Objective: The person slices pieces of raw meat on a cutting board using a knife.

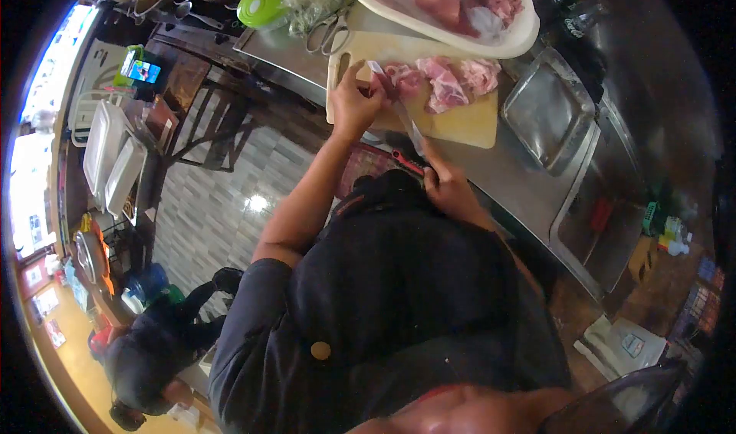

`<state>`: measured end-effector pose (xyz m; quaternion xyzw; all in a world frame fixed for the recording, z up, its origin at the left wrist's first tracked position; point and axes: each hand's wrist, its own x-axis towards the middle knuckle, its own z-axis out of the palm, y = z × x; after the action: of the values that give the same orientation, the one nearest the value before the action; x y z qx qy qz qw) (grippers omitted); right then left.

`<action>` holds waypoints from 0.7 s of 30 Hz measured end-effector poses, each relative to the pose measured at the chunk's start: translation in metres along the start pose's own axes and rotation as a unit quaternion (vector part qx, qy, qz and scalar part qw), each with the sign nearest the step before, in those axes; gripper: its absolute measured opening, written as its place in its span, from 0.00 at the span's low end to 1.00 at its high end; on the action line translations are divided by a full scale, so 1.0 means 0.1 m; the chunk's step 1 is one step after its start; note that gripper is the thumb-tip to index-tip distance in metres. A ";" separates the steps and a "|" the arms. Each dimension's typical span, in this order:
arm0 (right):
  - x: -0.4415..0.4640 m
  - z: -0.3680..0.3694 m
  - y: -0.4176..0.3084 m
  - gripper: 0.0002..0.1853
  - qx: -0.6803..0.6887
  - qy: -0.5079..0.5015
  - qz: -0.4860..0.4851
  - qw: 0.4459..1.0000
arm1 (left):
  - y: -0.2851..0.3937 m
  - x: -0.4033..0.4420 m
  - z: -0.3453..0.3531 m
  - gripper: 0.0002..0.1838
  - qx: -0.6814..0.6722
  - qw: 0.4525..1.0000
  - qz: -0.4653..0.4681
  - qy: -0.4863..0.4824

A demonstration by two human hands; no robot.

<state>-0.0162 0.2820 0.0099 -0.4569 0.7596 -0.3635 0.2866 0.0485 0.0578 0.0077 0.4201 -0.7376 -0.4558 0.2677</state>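
Note:
My right hand [446,179] is wrapped round the dark and red handle of a knife [409,125]. Its long blade slants up and left across the cutting board [469,127]. At the board's left end, my left hand [356,106] has its fingers closed on a piece of raw meat [381,86] beside the blade. More pink, fat-streaked raw meat [446,89] lies to the right on the same board. My left fingertips partly cover the piece they hold.
A white tub [429,29] with raw meat stands behind the board. Scissors [328,35], a plastic bag [313,6] and a green container [263,3] are at the back left. A metal tray [549,112] and a sink [598,223] are at right. Another person [157,350] is at lower left.

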 end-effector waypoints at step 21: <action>-0.65 -0.61 0.39 0.34 -0.044 -0.031 -0.099 0.994 | -0.53 0.19 -0.23 0.22 -0.204 0.978 0.004 0.028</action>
<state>-0.0551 0.3705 0.0196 -0.5529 0.7165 -0.3420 0.2529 0.0766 0.0191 -0.0300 0.3663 -0.6227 -0.5843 0.3698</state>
